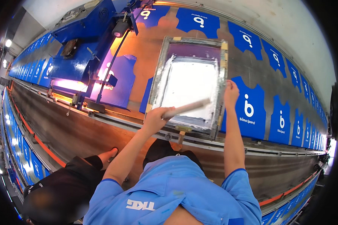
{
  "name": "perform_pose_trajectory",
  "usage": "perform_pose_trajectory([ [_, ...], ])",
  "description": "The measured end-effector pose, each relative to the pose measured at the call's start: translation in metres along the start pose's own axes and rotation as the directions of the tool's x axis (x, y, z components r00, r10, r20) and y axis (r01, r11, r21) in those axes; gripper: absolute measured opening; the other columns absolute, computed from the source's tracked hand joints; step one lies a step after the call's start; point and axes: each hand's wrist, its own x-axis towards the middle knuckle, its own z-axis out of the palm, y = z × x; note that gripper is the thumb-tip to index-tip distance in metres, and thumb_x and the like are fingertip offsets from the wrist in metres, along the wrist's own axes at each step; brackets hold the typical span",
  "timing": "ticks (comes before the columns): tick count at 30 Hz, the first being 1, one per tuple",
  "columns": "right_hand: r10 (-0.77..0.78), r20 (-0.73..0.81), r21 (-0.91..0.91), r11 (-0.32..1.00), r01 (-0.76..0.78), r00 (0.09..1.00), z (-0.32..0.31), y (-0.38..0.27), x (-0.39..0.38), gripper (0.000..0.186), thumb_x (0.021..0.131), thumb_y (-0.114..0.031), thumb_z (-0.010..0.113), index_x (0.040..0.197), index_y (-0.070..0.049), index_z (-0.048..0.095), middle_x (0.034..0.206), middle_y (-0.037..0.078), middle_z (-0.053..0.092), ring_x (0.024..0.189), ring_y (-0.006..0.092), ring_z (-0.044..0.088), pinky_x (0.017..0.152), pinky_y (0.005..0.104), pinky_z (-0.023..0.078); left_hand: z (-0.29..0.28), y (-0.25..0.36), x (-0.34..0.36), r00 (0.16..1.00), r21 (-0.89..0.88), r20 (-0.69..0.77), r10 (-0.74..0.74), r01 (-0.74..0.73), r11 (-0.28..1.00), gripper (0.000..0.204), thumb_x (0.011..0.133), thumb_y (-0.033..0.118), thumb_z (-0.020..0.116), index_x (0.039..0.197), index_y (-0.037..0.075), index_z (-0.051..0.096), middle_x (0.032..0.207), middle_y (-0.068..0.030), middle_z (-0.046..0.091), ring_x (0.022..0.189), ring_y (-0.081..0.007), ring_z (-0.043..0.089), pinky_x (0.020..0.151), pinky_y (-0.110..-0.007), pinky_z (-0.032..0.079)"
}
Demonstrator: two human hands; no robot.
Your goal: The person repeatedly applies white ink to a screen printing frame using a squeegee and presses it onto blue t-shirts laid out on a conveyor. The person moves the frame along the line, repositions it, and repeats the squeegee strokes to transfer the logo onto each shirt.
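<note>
A long work table [248, 70] curves across the workspace, carrying rows of blue garment panels [258, 103] with white printed marks. A blue machine [74, 48] stands at the left, with a bright orange-violet glow beneath it. The rectangular screen frame [222, 75] sits on the table directly ahead of you, taped at several points and holding white ink [189, 80]. Your left hand [162, 114] is closed around the near end of a pale bar [187, 108], which slants across the lower part of the frame; contact with the ink cannot be determined. Your right hand [231, 91], fingers curled, is at the frame's right edge; its grip cannot be confirmed. Your hands are apart. A person in black [62, 183] is positioned at your left.
</note>
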Motion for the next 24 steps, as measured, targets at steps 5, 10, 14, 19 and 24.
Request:
perform_pose_trajectory([
  [5,-0.042,-0.05,0.003,0.999,0.042,0.998,-0.115,-0.022,0.0,0.028,0.102,-0.026,0.057,0.114,-0.005,0.071,0.085,0.0,0.064,0.073,0.0091,0.054,0.065,0.0265,0.045,0.017,-0.011,0.031,0.893,-0.684,0.016,-0.449,0.337,0.647,0.042,0.089,0.036,0.078,0.109,-0.001,0.068,0.091,-0.0013,0.069,0.08,-0.0114,0.059,0.072,-0.03,0.049],
  [10,0.085,-0.329,-0.076,0.99,-0.116,0.941,-0.238,-0.032,-0.051,0.03,0.102,-0.033,0.059,0.123,-0.012,0.068,0.069,-0.011,0.042,0.057,0.0007,0.031,0.049,0.0205,0.023,0.081,-0.028,0.046,0.794,-0.833,0.386,-0.47,0.519,0.193,0.062,0.093,0.044,0.071,0.138,0.004,0.053,0.124,-0.0055,0.066,0.113,-0.0132,0.059,0.096,-0.034,0.049],
  [14,0.113,-0.491,-0.257,0.929,-0.268,0.864,-0.276,-0.075,-0.115,0.035,0.102,-0.028,0.057,0.133,-0.012,0.062,0.09,-0.002,0.058,0.058,0.0039,0.038,0.052,0.0205,0.032,0.131,-0.032,0.041,0.632,-0.68,0.721,-0.286,0.725,-0.113,0.065,0.093,0.05,0.068,0.135,0.003,0.057,0.12,-0.0069,0.068,0.109,-0.0147,0.063,0.095,-0.034,0.05],
  [19,-0.14,-0.505,-0.683,0.668,-0.295,0.852,-0.281,-0.118,-0.147,0.038,0.1,-0.042,0.05,0.111,-0.008,0.065,0.077,0.003,0.058,0.062,0.0131,0.046,0.057,0.034,0.038,0.14,-0.012,0.072,0.6,-0.611,0.778,-0.189,0.791,-0.005,0.074,0.085,0.062,0.071,0.132,0.007,0.061,0.126,-0.008,0.063,0.116,-0.0184,0.06,0.096,-0.037,0.047],
  [24,-0.188,-0.479,-0.797,0.502,-0.335,0.858,-0.296,-0.131,-0.199,0.054,0.101,-0.044,0.054,0.133,-0.001,0.057,0.098,0.017,0.063,0.072,0.0245,0.059,0.055,0.0344,0.048,0.122,0.008,0.094,0.654,-0.569,0.753,-0.073,0.703,0.427,0.062,0.08,0.064,0.072,0.106,0.008,0.077,0.134,-0.0075,0.051,0.133,-0.0241,0.036,0.11,-0.045,0.014],
])
